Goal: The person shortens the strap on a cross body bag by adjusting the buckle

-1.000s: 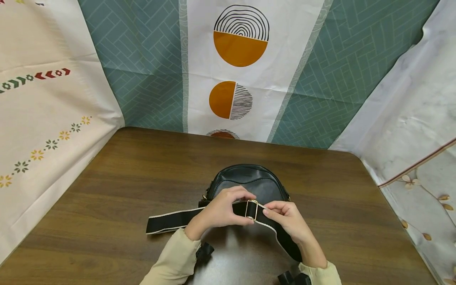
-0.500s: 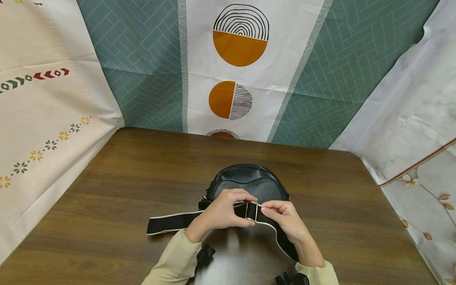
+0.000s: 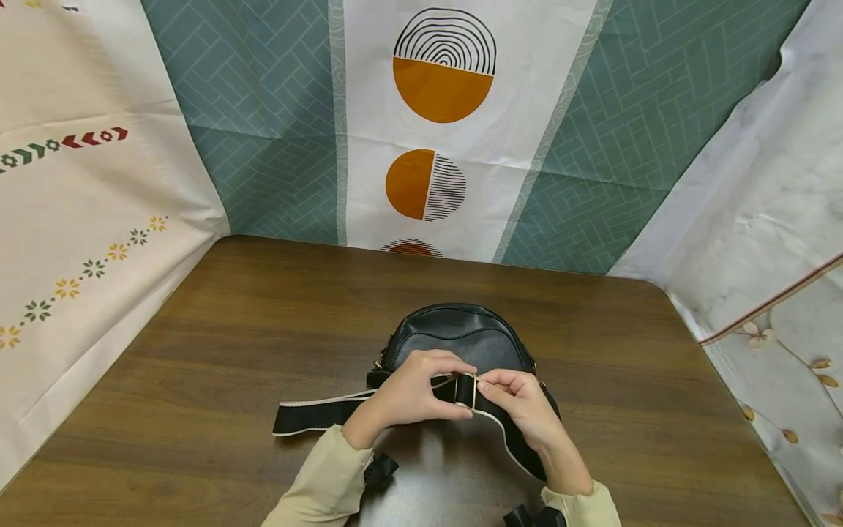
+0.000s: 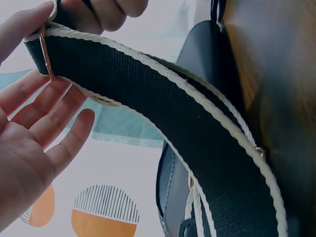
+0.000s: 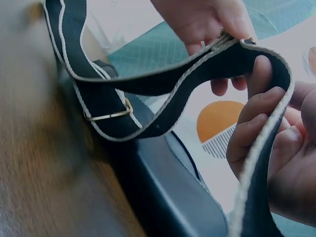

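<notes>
A black handbag (image 3: 461,340) lies on the table behind both hands. Its black strap (image 3: 316,417) has cream edging and loops out to the left. My left hand (image 3: 411,391) holds the strap's gold slider buckle (image 3: 465,392) between thumb and fingertips. Close beside the buckle, my right hand (image 3: 527,410) pinches the strap between thumb and index finger. From there the strap hangs in a curve under the right hand. In the left wrist view, the strap (image 4: 163,94) runs from the slider (image 4: 47,57) across the bag. The right wrist view shows the strap layers bowed apart.
A second gold buckle (image 5: 111,116) sits on the strap near the bag's end in the right wrist view. The brown wooden table (image 3: 197,366) is bordered by patterned cloths, including a teal one (image 3: 276,146) behind. Black wrist mounts (image 3: 380,468) hang beneath the sleeves.
My right hand has moved slightly left, right up to the buckle, bringing the strap with it. The loop on the left has shifted a little to the right. The left hand has barely moved.
</notes>
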### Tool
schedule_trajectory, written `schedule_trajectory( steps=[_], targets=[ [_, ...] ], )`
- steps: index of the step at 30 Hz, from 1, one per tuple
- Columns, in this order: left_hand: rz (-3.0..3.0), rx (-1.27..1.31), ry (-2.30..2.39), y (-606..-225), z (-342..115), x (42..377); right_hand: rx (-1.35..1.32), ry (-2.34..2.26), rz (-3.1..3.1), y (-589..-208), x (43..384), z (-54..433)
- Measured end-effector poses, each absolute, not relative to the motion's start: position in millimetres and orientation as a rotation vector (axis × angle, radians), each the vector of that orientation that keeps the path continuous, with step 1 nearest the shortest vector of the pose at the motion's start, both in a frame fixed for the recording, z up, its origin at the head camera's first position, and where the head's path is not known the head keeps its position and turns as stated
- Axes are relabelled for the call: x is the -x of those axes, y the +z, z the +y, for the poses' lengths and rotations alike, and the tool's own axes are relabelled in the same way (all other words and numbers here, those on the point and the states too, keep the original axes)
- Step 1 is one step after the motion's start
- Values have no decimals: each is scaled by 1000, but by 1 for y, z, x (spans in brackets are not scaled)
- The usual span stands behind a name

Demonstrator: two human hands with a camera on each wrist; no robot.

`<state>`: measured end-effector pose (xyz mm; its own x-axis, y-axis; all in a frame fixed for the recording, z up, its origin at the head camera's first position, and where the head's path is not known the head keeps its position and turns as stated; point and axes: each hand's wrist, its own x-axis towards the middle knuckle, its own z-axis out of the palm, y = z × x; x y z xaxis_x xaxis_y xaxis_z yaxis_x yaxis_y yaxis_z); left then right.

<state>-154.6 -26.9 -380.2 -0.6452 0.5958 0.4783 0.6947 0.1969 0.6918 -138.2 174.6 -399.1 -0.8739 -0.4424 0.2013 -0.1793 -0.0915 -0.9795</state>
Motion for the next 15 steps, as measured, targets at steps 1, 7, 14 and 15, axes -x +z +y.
schedule_trajectory(
  steps=[1,7,14,15],
  targets=[
    [-2347,1273,-1444,-380,-28,155,686,-2078,1986,-399,138,175],
    [-2347,1249,-1443,-380,-33,157,691,-2062,1949,-398,137,184],
    [-2339,1243,-1434,-380,-34,158,744,-2094,1904,-399,139,187],
    [-2341,1243,-1438,-380,-33,158,743,-2101,1897,-399,139,187]
  ],
)
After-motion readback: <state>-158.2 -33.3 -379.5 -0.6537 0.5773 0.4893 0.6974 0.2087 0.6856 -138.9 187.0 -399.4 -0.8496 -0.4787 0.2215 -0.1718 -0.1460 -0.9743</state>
